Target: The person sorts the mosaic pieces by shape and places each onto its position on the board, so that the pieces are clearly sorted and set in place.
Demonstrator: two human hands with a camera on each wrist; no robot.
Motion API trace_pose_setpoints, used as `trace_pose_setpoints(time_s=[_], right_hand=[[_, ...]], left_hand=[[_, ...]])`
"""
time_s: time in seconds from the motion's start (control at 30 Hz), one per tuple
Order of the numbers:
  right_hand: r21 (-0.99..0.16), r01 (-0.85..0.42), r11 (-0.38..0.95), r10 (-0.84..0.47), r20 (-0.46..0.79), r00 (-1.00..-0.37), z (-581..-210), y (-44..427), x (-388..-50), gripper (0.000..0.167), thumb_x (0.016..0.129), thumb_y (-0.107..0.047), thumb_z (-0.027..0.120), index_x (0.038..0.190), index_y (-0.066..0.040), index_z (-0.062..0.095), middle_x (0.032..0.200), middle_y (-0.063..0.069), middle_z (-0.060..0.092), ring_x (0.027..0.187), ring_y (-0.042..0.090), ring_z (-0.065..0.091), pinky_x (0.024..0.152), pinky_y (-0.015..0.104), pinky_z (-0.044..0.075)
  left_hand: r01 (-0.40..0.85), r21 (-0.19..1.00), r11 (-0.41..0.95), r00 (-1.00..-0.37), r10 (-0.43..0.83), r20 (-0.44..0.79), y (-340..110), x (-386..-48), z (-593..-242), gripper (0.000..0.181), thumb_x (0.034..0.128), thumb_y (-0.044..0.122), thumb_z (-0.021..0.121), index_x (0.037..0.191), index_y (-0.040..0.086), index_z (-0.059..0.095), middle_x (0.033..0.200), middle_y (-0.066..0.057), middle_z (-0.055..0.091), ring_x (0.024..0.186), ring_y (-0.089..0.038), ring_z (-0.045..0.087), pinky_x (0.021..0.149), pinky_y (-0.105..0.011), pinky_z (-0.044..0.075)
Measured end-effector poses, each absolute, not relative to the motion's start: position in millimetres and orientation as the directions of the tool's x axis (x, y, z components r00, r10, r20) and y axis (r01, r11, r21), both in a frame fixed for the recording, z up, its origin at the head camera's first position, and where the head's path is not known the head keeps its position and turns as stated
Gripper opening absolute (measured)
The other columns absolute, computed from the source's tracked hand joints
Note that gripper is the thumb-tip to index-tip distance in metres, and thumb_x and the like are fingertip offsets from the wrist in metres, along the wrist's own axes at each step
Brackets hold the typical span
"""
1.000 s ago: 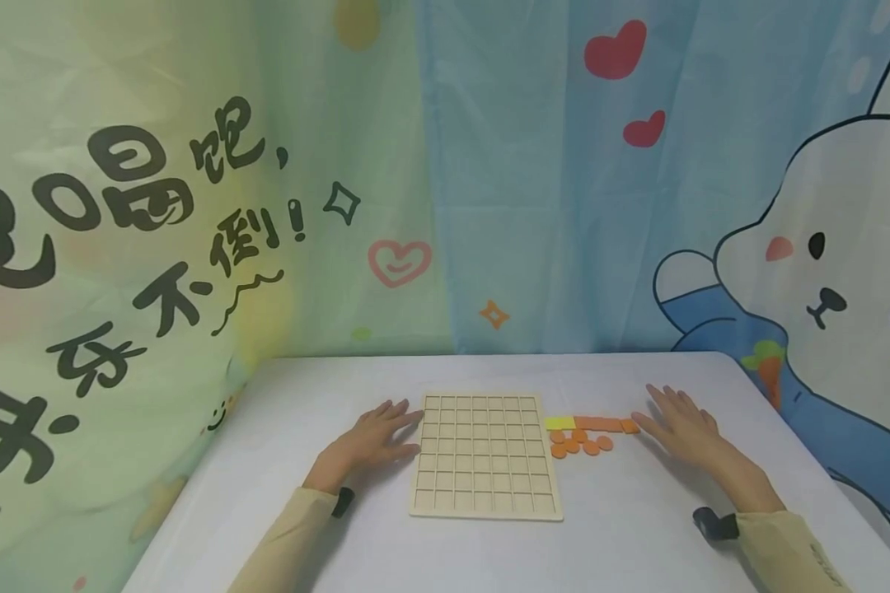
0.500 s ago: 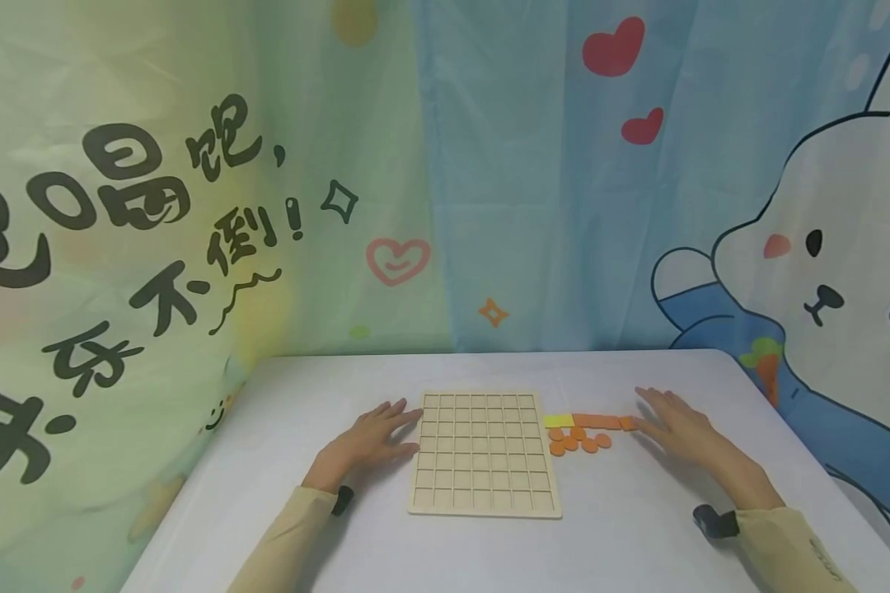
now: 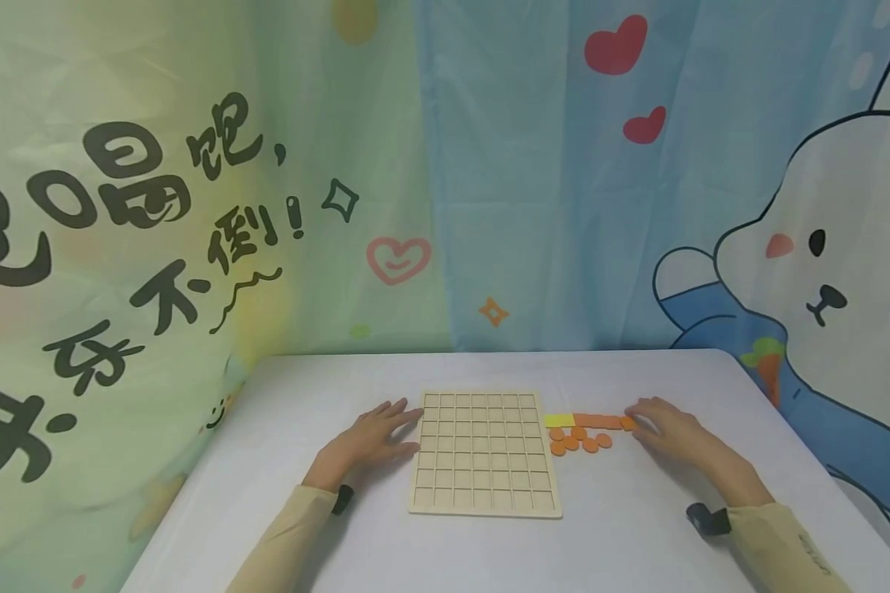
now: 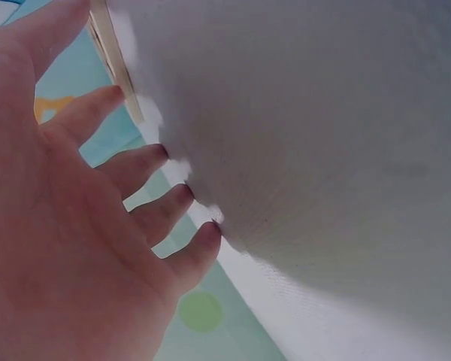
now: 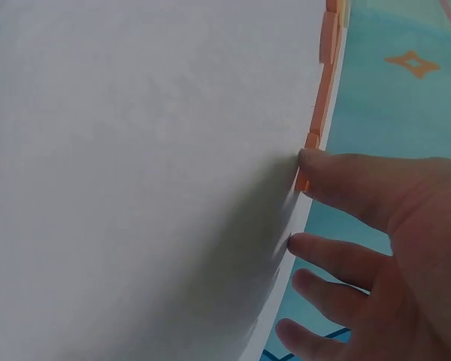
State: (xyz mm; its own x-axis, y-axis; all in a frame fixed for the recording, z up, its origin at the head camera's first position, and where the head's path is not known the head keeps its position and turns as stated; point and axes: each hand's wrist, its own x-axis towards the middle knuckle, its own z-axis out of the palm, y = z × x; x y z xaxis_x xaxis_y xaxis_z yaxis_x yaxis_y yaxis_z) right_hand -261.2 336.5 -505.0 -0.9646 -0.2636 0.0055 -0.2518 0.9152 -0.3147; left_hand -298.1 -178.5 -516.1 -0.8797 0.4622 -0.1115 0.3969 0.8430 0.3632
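Fingers of the left hand (image 3: pixel 369 436) are lying spread apart, thumb and forefinger resting at the left edge of the grid board (image 3: pixel 485 455), while the thumb of the right hand (image 3: pixel 666 430) is touching the orange piece (image 3: pixel 627 423) at the right end of a coloured row (image 3: pixel 597 422) beside the board; whether it is being pinched, I cannot tell. Handling this piece well probably means squaring thumb and forefinger on opposite edges, without nudging the row or the orange discs (image 3: pixel 572 443) nearby.
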Motion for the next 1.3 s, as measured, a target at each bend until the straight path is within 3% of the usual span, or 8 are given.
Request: trace_pose_setpoints(time_s=[0.2, 0.37, 0.97, 1.3], right_hand=[[-0.310, -0.271, 0.911, -0.266, 0.060, -0.962, -509, 336, -262, 0.030, 0.091, -0.011, 0.071, 0.118, 0.001, 0.067, 0.128, 0.031, 0.061, 0.125, 0.053, 0.050, 0.102, 0.071, 0.041], [-0.324, -0.240, 0.915, -0.244, 0.031, -0.969, -508, 334, -264, 0.024, 0.090, -0.009, 0.072, 0.112, 0.001, 0.068, 0.122, 0.028, 0.064, 0.120, 0.050, 0.054, 0.102, 0.065, 0.045], [-0.298, -0.217, 0.930, -0.223, 0.016, -0.975, -498, 328, -267, 0.027, 0.092, -0.017, 0.073, 0.111, 0.001, 0.068, 0.117, 0.026, 0.066, 0.115, 0.047, 0.057, 0.100, 0.064, 0.048], [-0.305, -0.254, 0.918, -0.261, 0.016, -0.965, -489, 298, -270, 0.026, 0.091, -0.019, 0.074, 0.110, -0.002, 0.069, 0.118, 0.022, 0.067, 0.116, 0.043, 0.058, 0.101, 0.061, 0.049]], left_hand=[[0.404, 0.352, 0.845, -0.879, 0.465, -0.109, -177, -299, -519, 0.064, 0.0968, 0.057, 0.057, 0.153, 0.030, 0.043, 0.166, -0.009, 0.030, 0.153, -0.040, 0.023, 0.122, -0.061, 0.023], [0.404, 0.348, 0.846, -0.878, 0.465, -0.113, -177, -298, -519, 0.064, 0.0970, 0.057, 0.056, 0.154, 0.031, 0.042, 0.166, -0.009, 0.029, 0.153, -0.040, 0.023, 0.122, -0.061, 0.023], [0.411, 0.348, 0.843, -0.873, 0.474, -0.117, -177, -297, -514, 0.064, 0.0975, 0.057, 0.056, 0.154, 0.030, 0.041, 0.166, -0.010, 0.029, 0.153, -0.042, 0.023, 0.121, -0.063, 0.023], [0.414, 0.334, 0.847, -0.874, 0.473, -0.115, -178, -298, -512, 0.064, 0.0973, 0.056, 0.056, 0.154, 0.031, 0.041, 0.165, -0.009, 0.029, 0.153, -0.041, 0.024, 0.121, -0.063, 0.024]])
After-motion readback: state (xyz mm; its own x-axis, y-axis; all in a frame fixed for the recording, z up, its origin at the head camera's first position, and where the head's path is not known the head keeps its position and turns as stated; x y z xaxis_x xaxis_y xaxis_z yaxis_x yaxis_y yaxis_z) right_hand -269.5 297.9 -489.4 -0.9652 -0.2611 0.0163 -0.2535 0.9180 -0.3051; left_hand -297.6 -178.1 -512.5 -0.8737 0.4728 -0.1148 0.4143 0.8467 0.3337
